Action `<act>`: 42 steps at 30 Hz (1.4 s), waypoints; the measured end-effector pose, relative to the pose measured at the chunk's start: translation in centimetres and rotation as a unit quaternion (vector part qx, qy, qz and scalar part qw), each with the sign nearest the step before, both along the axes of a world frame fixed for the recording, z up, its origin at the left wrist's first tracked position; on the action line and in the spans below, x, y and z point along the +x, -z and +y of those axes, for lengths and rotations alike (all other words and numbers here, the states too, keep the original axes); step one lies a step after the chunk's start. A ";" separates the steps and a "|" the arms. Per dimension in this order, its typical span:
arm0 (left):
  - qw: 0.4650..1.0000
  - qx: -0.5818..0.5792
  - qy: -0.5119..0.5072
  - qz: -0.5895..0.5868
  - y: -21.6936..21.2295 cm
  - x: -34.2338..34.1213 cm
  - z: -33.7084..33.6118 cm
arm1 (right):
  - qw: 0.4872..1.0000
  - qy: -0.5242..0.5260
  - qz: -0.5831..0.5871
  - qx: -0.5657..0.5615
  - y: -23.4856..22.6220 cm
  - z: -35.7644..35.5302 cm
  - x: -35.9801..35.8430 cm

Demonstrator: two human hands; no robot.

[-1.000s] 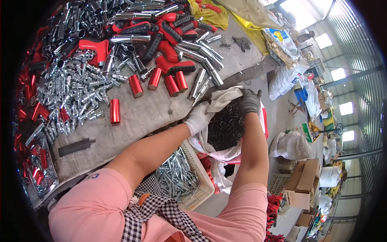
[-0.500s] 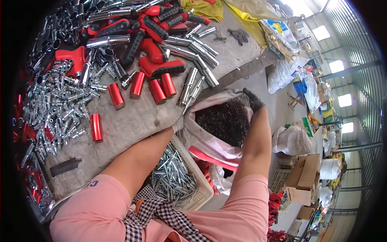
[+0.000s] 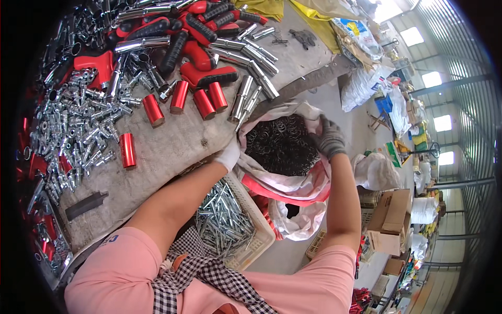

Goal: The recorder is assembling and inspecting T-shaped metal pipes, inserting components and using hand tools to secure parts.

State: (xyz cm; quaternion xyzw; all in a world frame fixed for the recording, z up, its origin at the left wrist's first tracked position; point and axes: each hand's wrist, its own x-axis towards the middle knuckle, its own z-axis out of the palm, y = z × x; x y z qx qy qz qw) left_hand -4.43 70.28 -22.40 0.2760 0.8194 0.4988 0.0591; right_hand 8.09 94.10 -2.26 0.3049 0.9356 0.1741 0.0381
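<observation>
Both arms extend forward, bare below short pink sleeves. The left forearm [image 3: 180, 196] slants up to the right, ending in the left hand [image 3: 230, 154], gloved in white, its fingers hidden from view. The right forearm [image 3: 343, 201] rises more steeply, leaning slightly left; the right hand [image 3: 329, 138], gloved in grey, has its fingers bent. The two hands are well apart.

Pink shirt [image 3: 293, 277], short sleeves [image 3: 128, 248], blue marking [image 3: 112, 238], checked cloth [image 3: 209, 269], white glove [image 3: 229, 155], grey glove [image 3: 331, 139]
</observation>
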 end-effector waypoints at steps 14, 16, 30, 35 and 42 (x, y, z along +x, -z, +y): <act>0.972 -0.073 0.203 0.094 -14.0 -0.1 9.0 | 0.994 0.049 -0.018 0.097 0.1 -3.7 2.3; 0.973 -0.087 0.184 0.106 -11.1 -2.2 11.3 | 0.987 0.136 -0.026 -0.077 2.1 -1.2 0.8; 0.878 -0.258 0.402 0.037 -14.6 -6.7 20.3 | 0.361 0.158 0.505 -0.768 11.2 10.5 9.9; 0.962 -0.209 0.122 -0.122 -11.5 -3.3 20.5 | 0.885 0.205 0.345 -0.236 6.7 6.0 9.7; 0.928 -0.005 0.166 0.335 -16.9 6.9 10.6 | 0.944 0.240 0.095 -0.204 -0.1 -4.8 9.4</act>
